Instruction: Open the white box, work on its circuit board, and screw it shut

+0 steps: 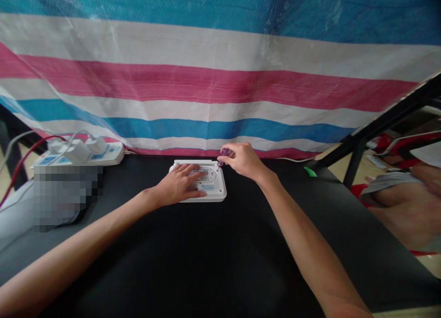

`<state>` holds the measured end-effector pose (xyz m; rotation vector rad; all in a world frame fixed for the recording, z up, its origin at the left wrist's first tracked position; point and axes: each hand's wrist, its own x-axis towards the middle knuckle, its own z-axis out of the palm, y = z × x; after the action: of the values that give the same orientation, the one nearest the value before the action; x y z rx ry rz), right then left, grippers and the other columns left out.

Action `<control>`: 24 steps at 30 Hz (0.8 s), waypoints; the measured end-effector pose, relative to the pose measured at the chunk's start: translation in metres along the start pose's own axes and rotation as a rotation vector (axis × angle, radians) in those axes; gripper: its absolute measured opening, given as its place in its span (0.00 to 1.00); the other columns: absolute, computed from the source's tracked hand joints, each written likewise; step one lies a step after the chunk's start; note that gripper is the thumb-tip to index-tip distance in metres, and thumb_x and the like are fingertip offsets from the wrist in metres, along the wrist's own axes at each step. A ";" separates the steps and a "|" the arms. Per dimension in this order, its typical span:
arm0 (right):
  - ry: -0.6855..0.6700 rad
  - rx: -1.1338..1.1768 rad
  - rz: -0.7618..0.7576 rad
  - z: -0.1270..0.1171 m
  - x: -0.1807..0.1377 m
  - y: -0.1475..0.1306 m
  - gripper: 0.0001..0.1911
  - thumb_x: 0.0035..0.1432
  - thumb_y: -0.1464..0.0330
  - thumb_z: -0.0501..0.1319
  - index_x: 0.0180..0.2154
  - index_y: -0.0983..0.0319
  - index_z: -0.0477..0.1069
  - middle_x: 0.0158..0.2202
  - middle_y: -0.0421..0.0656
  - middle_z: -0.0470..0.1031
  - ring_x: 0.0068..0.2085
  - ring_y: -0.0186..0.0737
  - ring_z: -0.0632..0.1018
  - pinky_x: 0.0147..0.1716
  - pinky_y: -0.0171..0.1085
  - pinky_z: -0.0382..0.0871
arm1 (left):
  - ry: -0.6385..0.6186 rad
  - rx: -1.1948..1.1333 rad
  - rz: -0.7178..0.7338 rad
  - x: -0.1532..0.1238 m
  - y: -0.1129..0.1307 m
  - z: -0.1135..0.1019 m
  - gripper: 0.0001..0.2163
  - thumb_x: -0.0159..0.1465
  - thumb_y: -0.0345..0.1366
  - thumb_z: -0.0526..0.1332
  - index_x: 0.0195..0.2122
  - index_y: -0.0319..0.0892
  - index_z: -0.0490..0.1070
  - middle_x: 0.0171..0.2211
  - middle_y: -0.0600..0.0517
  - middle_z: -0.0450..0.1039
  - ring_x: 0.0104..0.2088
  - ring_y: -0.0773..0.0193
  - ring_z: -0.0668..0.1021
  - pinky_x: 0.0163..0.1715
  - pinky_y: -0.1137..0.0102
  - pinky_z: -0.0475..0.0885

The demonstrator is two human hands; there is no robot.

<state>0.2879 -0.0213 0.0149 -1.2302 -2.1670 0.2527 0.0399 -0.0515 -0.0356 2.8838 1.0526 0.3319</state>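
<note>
A white, flat plastic device (217,189) with vent holes and a label lies on the black table, near its far edge. Spread over its left part, my left hand (182,182) rests with fingers apart and holds it down. My right hand (241,159) is closed around the purple handle of a small screwdriver (224,153). The tool stands roughly upright, its lower end at the device's far right corner. Whether the tip sits in a screw is too small to tell.
A white power strip (113,153) with plugs and cables lies at the far left, near a blurred-out item (65,194). A small green piece (310,172) is at the right. Striped sheeting (206,88) hangs behind the table (165,272). Another person (403,203) sits beyond the right edge.
</note>
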 end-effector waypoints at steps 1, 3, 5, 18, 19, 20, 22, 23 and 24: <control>0.016 -0.061 0.015 0.001 0.000 -0.001 0.10 0.57 0.66 0.65 0.25 0.59 0.72 0.22 0.41 0.75 0.27 0.40 0.75 0.31 0.38 0.65 | 0.003 0.001 0.000 0.000 0.000 0.000 0.28 0.67 0.57 0.55 0.62 0.45 0.65 0.61 0.41 0.64 0.59 0.45 0.70 0.58 0.50 0.64; 0.043 -0.171 0.056 0.004 0.001 -0.002 0.16 0.61 0.64 0.62 0.21 0.59 0.68 0.20 0.42 0.72 0.25 0.40 0.73 0.30 0.38 0.62 | 0.009 0.003 0.006 0.000 0.000 0.001 0.29 0.67 0.57 0.54 0.62 0.46 0.64 0.61 0.41 0.64 0.59 0.46 0.70 0.58 0.51 0.64; 0.037 -0.227 0.078 0.004 0.001 -0.004 0.17 0.64 0.62 0.59 0.23 0.59 0.69 0.20 0.44 0.73 0.26 0.42 0.74 0.30 0.39 0.62 | 0.006 0.005 0.014 0.000 -0.001 0.001 0.29 0.67 0.58 0.54 0.62 0.45 0.64 0.61 0.41 0.64 0.59 0.46 0.70 0.58 0.51 0.64; 0.027 -0.230 0.088 0.009 -0.004 -0.006 0.10 0.63 0.63 0.59 0.34 0.62 0.72 0.28 0.46 0.79 0.30 0.43 0.78 0.31 0.37 0.64 | 0.002 -0.009 0.005 0.000 -0.001 0.001 0.28 0.67 0.56 0.56 0.62 0.45 0.65 0.61 0.40 0.64 0.59 0.45 0.70 0.58 0.49 0.64; -0.007 -0.169 0.069 0.008 -0.004 -0.005 0.06 0.62 0.65 0.61 0.37 0.61 0.71 0.31 0.46 0.80 0.31 0.43 0.79 0.32 0.36 0.65 | 0.007 -0.015 0.008 0.000 -0.001 0.001 0.28 0.67 0.57 0.56 0.62 0.45 0.65 0.61 0.41 0.64 0.59 0.45 0.70 0.58 0.49 0.64; -0.047 -0.088 0.052 0.008 -0.004 -0.004 0.06 0.60 0.67 0.62 0.39 0.61 0.71 0.33 0.45 0.80 0.32 0.42 0.79 0.32 0.35 0.66 | 0.009 -0.019 0.012 0.000 -0.001 0.001 0.28 0.67 0.57 0.55 0.62 0.45 0.65 0.61 0.41 0.64 0.59 0.45 0.70 0.58 0.50 0.64; -0.101 0.053 0.055 0.008 -0.004 -0.001 0.07 0.57 0.69 0.64 0.39 0.60 0.70 0.31 0.41 0.80 0.30 0.39 0.79 0.32 0.34 0.67 | 0.010 -0.022 0.015 0.000 -0.001 0.001 0.28 0.67 0.57 0.55 0.62 0.46 0.65 0.61 0.41 0.64 0.59 0.45 0.71 0.58 0.50 0.64; -0.090 0.077 0.073 0.009 -0.005 0.000 0.06 0.57 0.68 0.64 0.37 0.59 0.70 0.28 0.40 0.79 0.28 0.39 0.79 0.31 0.34 0.67 | 0.009 -0.023 0.015 0.000 -0.002 0.001 0.28 0.67 0.57 0.55 0.62 0.46 0.65 0.61 0.41 0.64 0.59 0.45 0.71 0.58 0.50 0.64; -0.055 0.067 0.092 0.011 -0.005 0.001 0.05 0.57 0.67 0.64 0.36 0.59 0.69 0.24 0.38 0.77 0.27 0.39 0.78 0.30 0.34 0.66 | 0.007 -0.025 0.016 0.000 -0.002 0.001 0.29 0.67 0.57 0.55 0.62 0.46 0.64 0.61 0.41 0.64 0.59 0.45 0.71 0.58 0.50 0.64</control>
<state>0.2839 -0.0234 0.0039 -1.3010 -2.1327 0.3985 0.0389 -0.0503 -0.0372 2.8724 1.0199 0.3543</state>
